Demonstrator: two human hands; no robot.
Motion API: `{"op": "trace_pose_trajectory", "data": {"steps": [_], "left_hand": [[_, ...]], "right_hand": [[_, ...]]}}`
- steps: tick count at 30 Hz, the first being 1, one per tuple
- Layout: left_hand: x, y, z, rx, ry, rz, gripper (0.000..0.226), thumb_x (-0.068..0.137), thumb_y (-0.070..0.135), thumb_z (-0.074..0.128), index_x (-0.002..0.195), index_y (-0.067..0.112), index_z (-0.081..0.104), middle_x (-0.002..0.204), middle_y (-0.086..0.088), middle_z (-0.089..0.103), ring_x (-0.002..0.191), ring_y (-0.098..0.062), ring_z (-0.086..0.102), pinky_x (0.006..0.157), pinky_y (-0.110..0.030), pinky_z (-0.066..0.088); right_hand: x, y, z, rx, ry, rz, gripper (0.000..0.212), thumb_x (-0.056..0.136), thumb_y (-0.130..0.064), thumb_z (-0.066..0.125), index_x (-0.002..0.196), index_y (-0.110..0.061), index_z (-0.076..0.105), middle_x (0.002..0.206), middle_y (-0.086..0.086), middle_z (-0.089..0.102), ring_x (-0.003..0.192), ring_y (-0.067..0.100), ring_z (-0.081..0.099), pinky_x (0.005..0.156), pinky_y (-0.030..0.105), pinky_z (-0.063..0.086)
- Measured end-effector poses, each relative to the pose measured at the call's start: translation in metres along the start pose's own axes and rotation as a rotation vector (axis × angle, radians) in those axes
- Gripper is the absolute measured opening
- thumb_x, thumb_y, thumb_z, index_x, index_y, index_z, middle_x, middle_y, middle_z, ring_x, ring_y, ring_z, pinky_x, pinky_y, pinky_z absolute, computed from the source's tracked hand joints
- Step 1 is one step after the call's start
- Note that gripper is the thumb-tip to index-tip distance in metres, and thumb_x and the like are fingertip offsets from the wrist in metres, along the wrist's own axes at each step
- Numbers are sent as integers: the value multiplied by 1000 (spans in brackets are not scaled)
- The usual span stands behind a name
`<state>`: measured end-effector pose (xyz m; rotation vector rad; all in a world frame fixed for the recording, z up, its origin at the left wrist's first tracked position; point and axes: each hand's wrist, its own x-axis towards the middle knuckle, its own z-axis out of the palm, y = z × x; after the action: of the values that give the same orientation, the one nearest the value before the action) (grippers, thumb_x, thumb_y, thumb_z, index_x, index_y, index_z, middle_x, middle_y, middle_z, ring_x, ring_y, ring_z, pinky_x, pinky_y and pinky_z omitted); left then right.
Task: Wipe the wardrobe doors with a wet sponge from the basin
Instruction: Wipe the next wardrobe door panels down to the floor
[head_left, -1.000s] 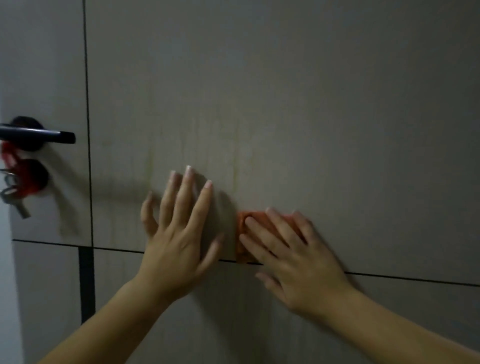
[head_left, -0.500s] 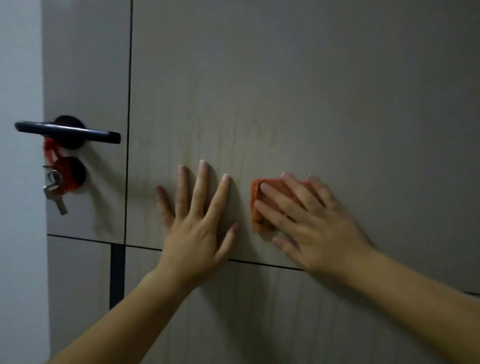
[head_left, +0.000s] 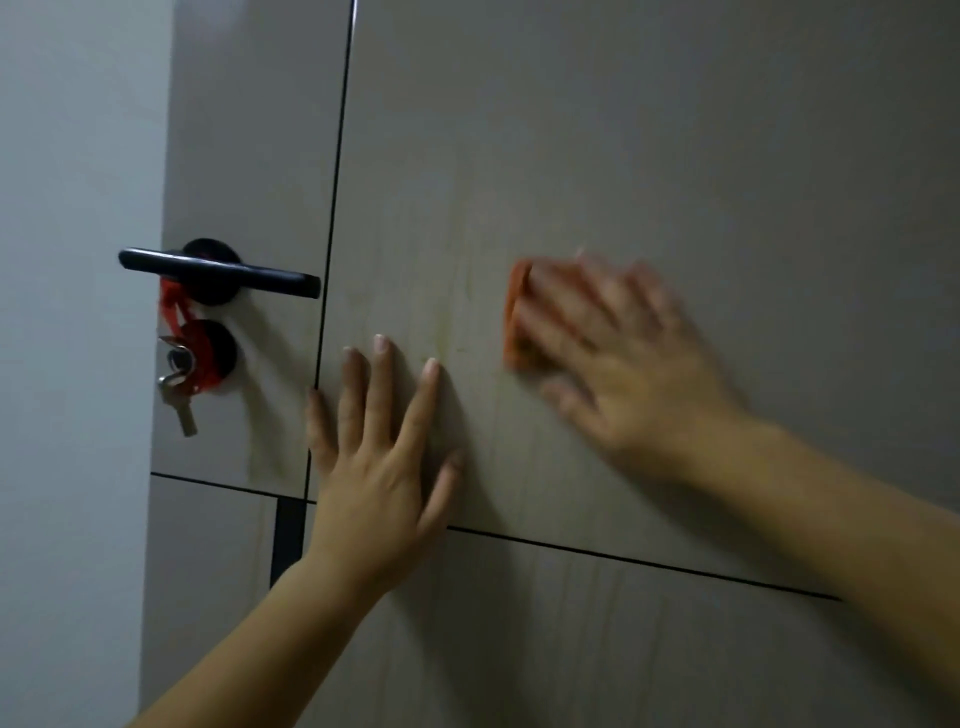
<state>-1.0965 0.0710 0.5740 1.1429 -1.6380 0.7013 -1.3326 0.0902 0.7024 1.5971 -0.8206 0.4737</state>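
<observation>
Two hands are on one wardrobe door. The left hand lies flat with fingers spread, and the blurred right hand presses one orange sponge under straight fingers. Up-left of the left hand are one black handle and one key bunch.

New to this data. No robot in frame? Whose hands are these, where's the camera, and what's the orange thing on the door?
No robot: a person works with bare hands, and the single picture comes from a wide-angle camera worn on their head. In front is a grey-beige wood-grain wardrobe door. The left hand lies flat on it, fingers spread, holding nothing. The right hand, blurred, presses an orange sponge against the panel with outstretched fingers. At left are a black lever door handle and metal keys hanging on a red strap.
</observation>
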Motion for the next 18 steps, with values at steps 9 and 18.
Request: {"op": "trace_pose_trajectory", "data": {"steps": [9, 18], "left_hand": [[-5, -8, 1, 3, 41, 31, 77, 96, 53, 40, 162, 19, 20, 170, -17, 0, 157, -39, -1, 121, -68, 10], [-21, -36, -2, 9, 49, -60, 78, 96, 51, 42, 162, 17, 20, 171, -15, 1, 158, -33, 0, 126, -58, 11]], "right_hand": [[-1, -34, 0, -2, -40, -118, 67, 101, -52, 34, 161, -22, 28, 170, 7, 18, 155, 38, 18, 123, 60, 16], [127, -19, -14, -5, -24, 52, 71, 100, -58, 17, 163, -24, 18, 172, 4, 9, 157, 34, 6, 125, 57, 1]]}}
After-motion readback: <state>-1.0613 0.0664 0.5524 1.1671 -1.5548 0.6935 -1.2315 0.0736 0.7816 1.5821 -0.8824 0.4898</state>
